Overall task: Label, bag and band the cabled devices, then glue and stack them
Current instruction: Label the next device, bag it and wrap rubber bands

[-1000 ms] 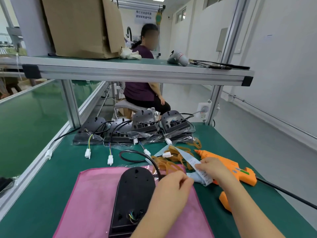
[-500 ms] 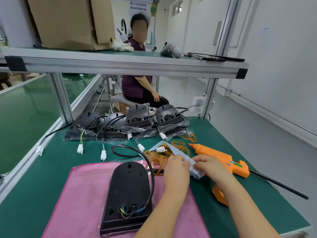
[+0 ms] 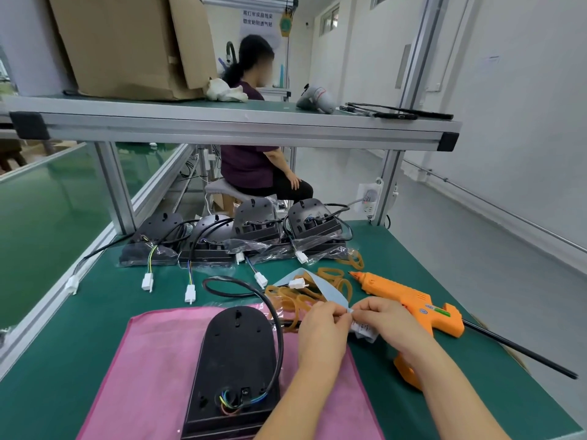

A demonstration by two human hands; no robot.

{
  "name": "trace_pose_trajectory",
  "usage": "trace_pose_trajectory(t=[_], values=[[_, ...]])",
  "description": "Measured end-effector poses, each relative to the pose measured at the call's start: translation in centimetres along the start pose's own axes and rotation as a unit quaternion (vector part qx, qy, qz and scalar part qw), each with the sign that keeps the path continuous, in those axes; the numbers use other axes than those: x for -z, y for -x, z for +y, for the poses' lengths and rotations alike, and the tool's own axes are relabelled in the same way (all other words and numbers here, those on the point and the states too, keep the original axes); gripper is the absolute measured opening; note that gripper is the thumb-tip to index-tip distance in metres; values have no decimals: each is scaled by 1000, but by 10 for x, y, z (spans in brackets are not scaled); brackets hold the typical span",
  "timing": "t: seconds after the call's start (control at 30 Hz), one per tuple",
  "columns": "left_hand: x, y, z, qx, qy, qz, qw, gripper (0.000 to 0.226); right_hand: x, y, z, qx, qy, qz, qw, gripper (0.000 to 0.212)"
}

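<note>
Device (image 3: 235,360) lies bottom centre on pink cloth (image 3: 143,360). Just right of it, L hand (image 3: 320,331) & R hand (image 3: 387,322) both pinch label strip (image 3: 330,293), fingertips meeting. Glue gun (image 3: 413,304) is close on the right, w/ table (image 3: 63,360) edge just past it. Bare mat lower left. 1 s ago the hands were apart, L lower.

Factory assembly line, plainly. The fingers (image 3: 336,317) pinch a pale blue paper label strip (image 3: 330,292) over a green-matted workbench (image 3: 95,312) framed in silver aluminium. Beyond them, a row of black cabled devices in clear bags (image 3: 254,239); just right, an orange plastic hot-glue gun (image 3: 409,300). Far left runs a long green conveyor belt (image 3: 47,217); above, a shelf (image 3: 222,119) bears a brown cardboard box (image 3: 127,46), and further off another worker (image 3: 251,166) sits.
</note>
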State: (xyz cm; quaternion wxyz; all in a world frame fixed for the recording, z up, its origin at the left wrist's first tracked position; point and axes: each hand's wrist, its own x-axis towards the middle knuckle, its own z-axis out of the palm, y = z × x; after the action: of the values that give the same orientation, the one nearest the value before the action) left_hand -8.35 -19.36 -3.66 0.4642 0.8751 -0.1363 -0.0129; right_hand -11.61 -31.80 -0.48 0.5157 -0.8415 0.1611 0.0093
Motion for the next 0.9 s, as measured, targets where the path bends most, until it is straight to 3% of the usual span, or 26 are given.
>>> trace_pose_trajectory(t=[0.3,0.53,0.67,0.8,0.9], values=[[2,-1,-1,-26,-4,10,1000,21,1,0,-1,-14,40,1,999,13],[3,-1,4,-56,-90,50,993,16,-1,0,2,-7,29,23,999,15],[6,4,9,-38,-30,103,993,15,-3,-4,2,-12,-14,90,996,16],[14,16,16,-84,42,145,985,24,-3,-13,4,-24,188,143,971,9],[27,28,20,-146,29,165,975,18,-9,-8,1,61,170,211,961,9]])
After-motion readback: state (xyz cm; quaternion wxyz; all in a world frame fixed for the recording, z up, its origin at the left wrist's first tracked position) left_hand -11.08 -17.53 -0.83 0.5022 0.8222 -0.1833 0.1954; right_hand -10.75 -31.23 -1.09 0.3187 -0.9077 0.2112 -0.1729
